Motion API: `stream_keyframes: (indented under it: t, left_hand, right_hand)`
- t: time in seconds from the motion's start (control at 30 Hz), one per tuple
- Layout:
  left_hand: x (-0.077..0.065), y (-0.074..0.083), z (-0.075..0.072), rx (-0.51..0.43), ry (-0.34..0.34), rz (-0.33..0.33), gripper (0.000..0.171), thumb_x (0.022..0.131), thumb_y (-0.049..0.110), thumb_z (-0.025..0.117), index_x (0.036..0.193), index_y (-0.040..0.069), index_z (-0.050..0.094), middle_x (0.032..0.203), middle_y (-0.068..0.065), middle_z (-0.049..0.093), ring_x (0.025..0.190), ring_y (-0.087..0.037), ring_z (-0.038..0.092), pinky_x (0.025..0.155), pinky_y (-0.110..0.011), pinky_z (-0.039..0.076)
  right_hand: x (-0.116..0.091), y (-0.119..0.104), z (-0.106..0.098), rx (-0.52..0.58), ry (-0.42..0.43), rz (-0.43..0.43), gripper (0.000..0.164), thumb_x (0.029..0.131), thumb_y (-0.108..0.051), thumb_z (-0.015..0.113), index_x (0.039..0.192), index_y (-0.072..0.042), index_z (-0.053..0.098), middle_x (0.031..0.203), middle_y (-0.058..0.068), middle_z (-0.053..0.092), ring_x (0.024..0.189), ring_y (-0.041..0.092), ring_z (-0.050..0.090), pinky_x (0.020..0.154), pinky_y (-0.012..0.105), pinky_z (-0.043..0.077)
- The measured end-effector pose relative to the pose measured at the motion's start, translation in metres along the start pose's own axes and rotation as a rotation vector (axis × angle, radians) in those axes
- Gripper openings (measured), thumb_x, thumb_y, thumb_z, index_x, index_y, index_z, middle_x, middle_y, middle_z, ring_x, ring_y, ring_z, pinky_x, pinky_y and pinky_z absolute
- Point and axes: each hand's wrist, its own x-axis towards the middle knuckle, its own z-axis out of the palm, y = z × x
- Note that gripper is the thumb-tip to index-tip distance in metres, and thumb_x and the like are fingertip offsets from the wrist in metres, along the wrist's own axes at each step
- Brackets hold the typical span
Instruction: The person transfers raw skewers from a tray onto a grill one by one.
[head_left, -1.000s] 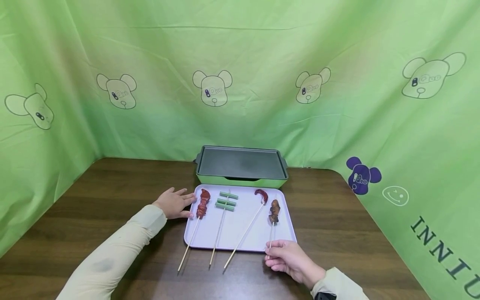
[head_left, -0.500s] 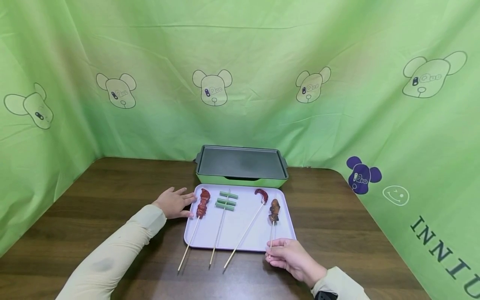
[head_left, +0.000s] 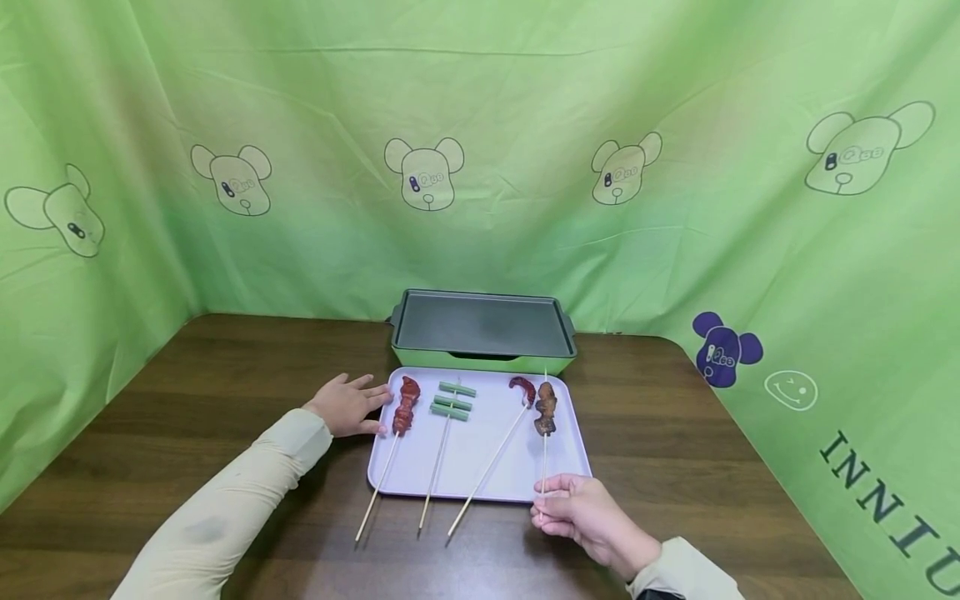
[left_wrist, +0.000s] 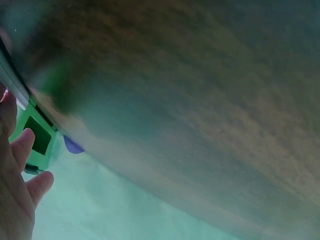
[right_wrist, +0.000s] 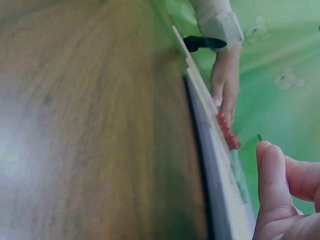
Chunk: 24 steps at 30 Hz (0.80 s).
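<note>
My right hand (head_left: 581,512) pinches the handle end of a skewer with brown meat chunks (head_left: 546,408), over the near right corner of a pale lilac tray (head_left: 480,471). Its tip reaches past the tray's far rim and looks raised. In the right wrist view, thumb and fingertips of the right hand (right_wrist: 277,190) meet. My left hand (head_left: 347,408), fingers spread, touches the tray's left rim. On the tray lie a red meat skewer (head_left: 406,407), a skewer of green vegetable pieces (head_left: 452,407) and a skewer with a curled dark red piece (head_left: 527,390), perhaps a shrimp.
Behind the tray stands a green tabletop grill (head_left: 483,327) with a flat dark plate. The skewer sticks overhang the tray's near rim. A brown wooden table (head_left: 675,467) carries everything, and a green printed curtain (head_left: 510,233) hangs around its back and sides.
The brown meat skewer has shifted away from me and slightly left, its tip rising past the far rim. My right hand moves only slightly; my left hand stays put.
</note>
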Motion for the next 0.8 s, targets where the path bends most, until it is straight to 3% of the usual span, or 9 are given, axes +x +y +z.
stream_keyframes:
  t: [0.33, 0.8]
  left_hand:
    - [0.001, 0.0, 0.001, -0.008, -0.012, -0.003, 0.065, 0.094, 0.054, 0.046, 0.142, 0.01, 0.048, 0.144, -0.005, 0.047, 0.134, -0.035, 0.039, 0.103, -0.056, 0.033]
    - [0.001, 0.0, 0.001, -0.016, -0.029, -0.011, 0.065, 0.094, 0.053, 0.046, 0.143, 0.009, 0.047, 0.146, -0.006, 0.046, 0.135, -0.035, 0.037, 0.104, -0.056, 0.032]
  right_hand:
    - [-0.007, -0.021, 0.003, -0.087, -0.037, -0.013, 0.028, 0.086, 0.011, 0.054, 0.111, 0.021, 0.047, 0.073, 0.004, 0.066, 0.063, 0.009, 0.066, 0.061, 0.02, 0.054]
    - [-0.005, -0.052, 0.002, -0.121, -0.032, -0.033, 0.023, 0.088, 0.01, 0.055, 0.11, 0.016, 0.052, 0.072, 0.003, 0.065, 0.062, 0.008, 0.065, 0.06, 0.02, 0.054]
